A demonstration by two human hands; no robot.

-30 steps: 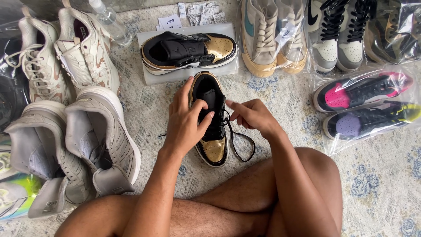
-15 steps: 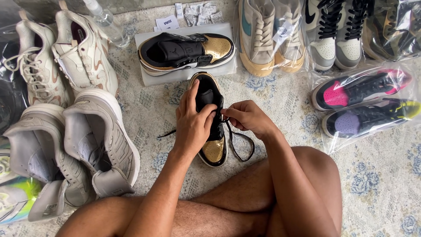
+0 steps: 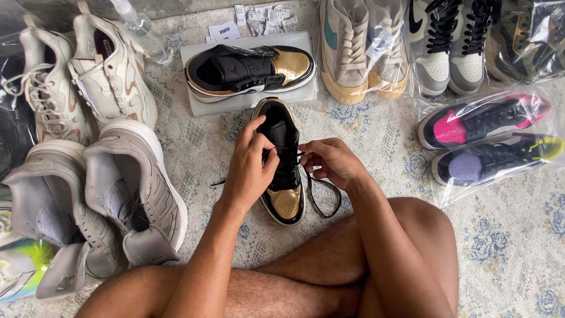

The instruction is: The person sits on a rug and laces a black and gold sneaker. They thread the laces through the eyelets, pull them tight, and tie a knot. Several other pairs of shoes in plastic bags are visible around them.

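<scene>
Since a moment ago our right hand [image 3: 331,162] has drawn in closer to the left hand [image 3: 249,171], and the shoe [image 3: 281,162] has hardly shifted on the rug [image 3: 506,247]. Nearest to us are our crossed bare legs [image 3: 329,271], with both forearms reaching out over them. Just past the knees stands the black and gold shoe, toe toward us, heel away, flat on the rug. Our left hand lies over its left side, fingers [image 3: 254,131] curled on the tongue and the thumb pressing at the eyelets, so they are closed on the shoe. Our right hand sits just beside the shoe's right edge, its fingers pinched together on the black lace [image 3: 322,197], which hangs in a loop down to the rug beside the gold toe; another lace end trails out to the left of the shoe. To our left sit two grey high-top shoes [image 3: 126,194], touching each other, and beyond them a pair of white and tan trainers [image 3: 88,76]. To our right, two dark shoes wrapped in clear plastic [image 3: 488,141] lie side by side, one with a pink toe, one with a purple toe. Farther off, right behind the shoe in hand, its matching shoe [image 3: 253,69] lies sideways on a pale box lid [image 3: 194,106]. A clear bottle [image 3: 141,29] lies near its left corner, small paper tags [image 3: 268,15] are scattered behind, and more bagged pairs [image 3: 406,53] line the far right.
</scene>
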